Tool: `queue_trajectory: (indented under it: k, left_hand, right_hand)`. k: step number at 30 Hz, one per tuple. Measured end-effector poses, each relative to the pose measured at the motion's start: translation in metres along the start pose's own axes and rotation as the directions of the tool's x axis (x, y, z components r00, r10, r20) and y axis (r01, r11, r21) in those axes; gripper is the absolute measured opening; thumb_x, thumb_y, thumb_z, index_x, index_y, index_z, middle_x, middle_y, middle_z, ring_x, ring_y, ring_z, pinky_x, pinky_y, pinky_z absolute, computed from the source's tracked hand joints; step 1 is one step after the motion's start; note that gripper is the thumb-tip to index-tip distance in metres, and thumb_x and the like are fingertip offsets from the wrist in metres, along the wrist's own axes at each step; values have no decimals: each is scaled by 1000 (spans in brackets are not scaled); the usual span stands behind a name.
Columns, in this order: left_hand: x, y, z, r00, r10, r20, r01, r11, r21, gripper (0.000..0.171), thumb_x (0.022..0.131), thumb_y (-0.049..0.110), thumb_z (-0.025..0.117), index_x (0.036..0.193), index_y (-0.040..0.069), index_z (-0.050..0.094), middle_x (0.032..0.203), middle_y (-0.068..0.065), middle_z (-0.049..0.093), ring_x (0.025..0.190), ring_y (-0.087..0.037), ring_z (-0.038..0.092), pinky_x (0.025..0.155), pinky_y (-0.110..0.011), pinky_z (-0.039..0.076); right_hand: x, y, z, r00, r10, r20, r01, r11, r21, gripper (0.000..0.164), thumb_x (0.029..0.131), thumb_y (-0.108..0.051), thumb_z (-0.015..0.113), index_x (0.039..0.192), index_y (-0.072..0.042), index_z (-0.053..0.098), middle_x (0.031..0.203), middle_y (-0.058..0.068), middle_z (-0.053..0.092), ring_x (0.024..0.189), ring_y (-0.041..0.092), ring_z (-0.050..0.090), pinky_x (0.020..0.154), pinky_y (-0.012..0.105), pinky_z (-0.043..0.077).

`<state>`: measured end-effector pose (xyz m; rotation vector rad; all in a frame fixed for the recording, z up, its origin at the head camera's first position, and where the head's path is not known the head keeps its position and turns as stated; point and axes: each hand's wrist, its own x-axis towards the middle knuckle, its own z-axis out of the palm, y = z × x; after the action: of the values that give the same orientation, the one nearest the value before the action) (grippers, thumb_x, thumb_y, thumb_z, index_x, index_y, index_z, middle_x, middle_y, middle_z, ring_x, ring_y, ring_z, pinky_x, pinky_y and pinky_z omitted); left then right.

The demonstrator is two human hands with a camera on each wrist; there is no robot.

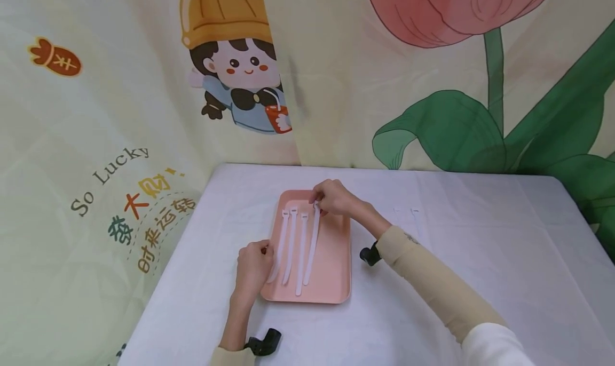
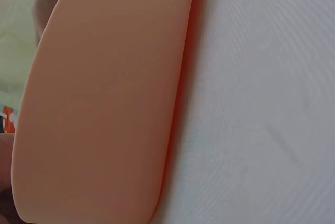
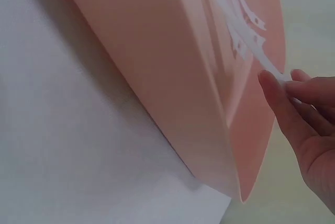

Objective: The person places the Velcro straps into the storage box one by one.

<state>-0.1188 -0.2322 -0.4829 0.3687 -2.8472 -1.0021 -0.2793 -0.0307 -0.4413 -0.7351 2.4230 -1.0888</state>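
Observation:
A shallow pink tray [image 1: 331,264] stands on the white table. In it lie three long white cable ties [image 1: 290,243] side by side, heads toward the far end. My right hand [image 1: 333,197] is over the tray's far end, pinching the head of another white cable tie [image 1: 312,246] between thumb and fingertips. That tie slants down to the tray floor; in the right wrist view its strap [image 3: 238,22] crosses above the others. My left hand [image 1: 254,267] grips the tray's left rim with curled fingers. The left wrist view shows mostly the tray's outer wall [image 2: 104,98].
Two more white ties [image 1: 415,212] lie on the table right of the tray, faint against the white cloth [image 1: 480,259]. A printed curtain [image 1: 331,88] hangs behind the table's far edge. Black wrist cameras [image 1: 370,255] sit on both wrists.

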Motion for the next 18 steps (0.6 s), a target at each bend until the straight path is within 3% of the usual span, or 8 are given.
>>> queue_trajectory:
  k: [5,10,14,18]
  left_hand:
    - [0,1,0,1000,4,3,-4,1000,1,27,99,3,60,117,-12,72,86,-21,73,59,-15,57,51,-26,45]
    - [0,2,0,1000,-9,9,9,1000,-10,28,98,3,60,119,-11,71,87,-21,73,58,-14,56,51,-25,44]
    - [0,1,0,1000,-5,7,5,1000,-14,28,98,3,60,119,-12,71,84,-19,73,56,-13,54,49,-23,43]
    - [0,0,-1,1000,-2,2,2,1000,-9,27,98,2,60,117,-11,72,80,-17,72,56,-13,53,49,-24,42]
  right_hand:
    - [8,4,3,999,-28,41,33,993,-114,30,87,13,53,102,0,76,91,11,72,73,18,66,63,21,50]
    - [12,4,5,997,-15,72,28,982,-185,31,87,11,56,103,-5,77,89,5,70,77,15,59,67,27,46]
    - [12,2,6,997,1,78,16,978,-210,33,87,9,57,109,-8,76,101,7,72,89,18,59,75,36,46]
    - [14,0,7,995,12,98,9,977,-211,35,89,7,55,115,-9,74,113,9,71,100,21,60,80,37,46]
